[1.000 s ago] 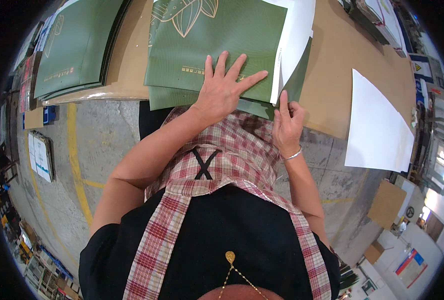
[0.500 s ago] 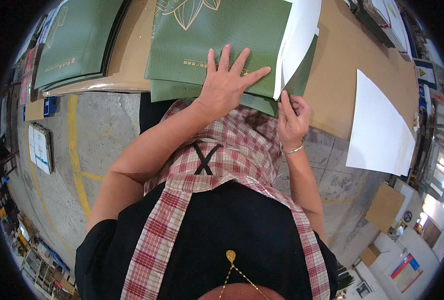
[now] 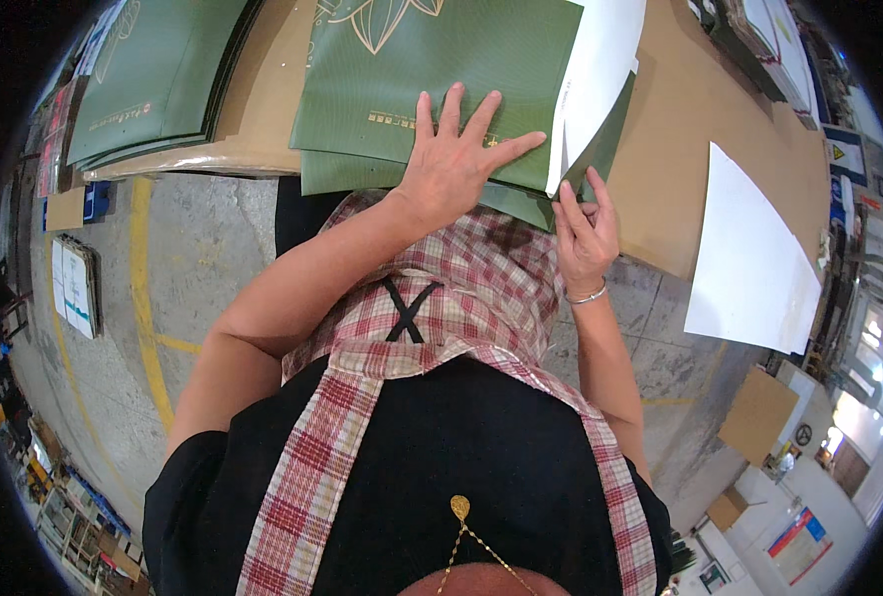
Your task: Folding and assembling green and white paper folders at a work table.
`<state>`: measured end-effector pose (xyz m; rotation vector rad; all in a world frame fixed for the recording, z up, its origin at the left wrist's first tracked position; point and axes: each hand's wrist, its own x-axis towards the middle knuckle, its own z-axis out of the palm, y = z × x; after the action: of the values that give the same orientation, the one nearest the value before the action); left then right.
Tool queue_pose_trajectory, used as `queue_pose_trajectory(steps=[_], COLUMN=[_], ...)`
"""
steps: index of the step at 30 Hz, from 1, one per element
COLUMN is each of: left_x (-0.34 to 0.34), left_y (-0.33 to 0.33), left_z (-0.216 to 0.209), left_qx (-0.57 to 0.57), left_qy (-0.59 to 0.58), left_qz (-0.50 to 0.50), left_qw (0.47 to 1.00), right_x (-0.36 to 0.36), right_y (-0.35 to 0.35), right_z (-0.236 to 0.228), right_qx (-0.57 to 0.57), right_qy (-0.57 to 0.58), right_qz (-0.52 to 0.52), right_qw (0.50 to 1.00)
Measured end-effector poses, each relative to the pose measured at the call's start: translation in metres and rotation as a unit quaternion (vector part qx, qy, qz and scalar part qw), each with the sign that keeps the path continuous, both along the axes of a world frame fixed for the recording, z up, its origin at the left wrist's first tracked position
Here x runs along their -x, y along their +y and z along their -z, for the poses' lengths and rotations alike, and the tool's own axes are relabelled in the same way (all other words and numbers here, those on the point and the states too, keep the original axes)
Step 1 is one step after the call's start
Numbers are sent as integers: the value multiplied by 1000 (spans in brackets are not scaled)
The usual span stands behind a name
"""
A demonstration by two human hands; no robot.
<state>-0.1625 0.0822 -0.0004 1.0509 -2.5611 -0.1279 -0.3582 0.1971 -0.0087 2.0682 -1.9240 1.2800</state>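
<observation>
My left hand [image 3: 453, 154] lies flat with fingers spread on the near edge of a dark green folded paper bag [image 3: 432, 79] with a pale leaf drawing, on top of a small stack of the same bags. My right hand [image 3: 583, 230] pinches the near right corner of that stack, where a white sheet [image 3: 600, 74] stands up from the bag's right side. A thin bracelet is on my right wrist. The bags rest on a brown cardboard-covered table [image 3: 695, 109].
A second pile of green bags [image 3: 153, 74] lies at the table's left. A loose white sheet [image 3: 749, 253] hangs over the table's right edge. Grey concrete floor with a yellow line [image 3: 142, 298] is on the left, with stacked papers [image 3: 76, 283] on it.
My left hand stays pressed on the green bag. My right hand has shifted slightly up along the stack's right corner; the white flap stands a bit higher.
</observation>
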Motion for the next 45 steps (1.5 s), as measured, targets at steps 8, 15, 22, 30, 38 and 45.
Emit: queue_pose_trajectory(steps=[8,15,22,30,38,45], left_x=[-1,-4,-9,-18,-5,17], left_y=[-2,-3,-6,-11,2,9], left_z=[-3,-1,1,0,-23,-9], left_qx=[12,13,9,1,-52,-81], left_qy=[-32,-36,-56,-63,-65,-14], left_qz=[17,31,48,93,93,-17], left_qw=[999,999,997,994,992,996], right_x=[-5,-9,-9,-9,-9,-13], right_y=[-1,-3,-3,-3,-5,-8], right_z=[-2,-4,-6,-11,-18,-31], right_qx=[-2,6,-9,-39,-78,-146], right_qy=[25,81,68,101,97,21], right_qz=[7,22,21,11,6,-23], right_qw=[1000,996,997,994,992,989])
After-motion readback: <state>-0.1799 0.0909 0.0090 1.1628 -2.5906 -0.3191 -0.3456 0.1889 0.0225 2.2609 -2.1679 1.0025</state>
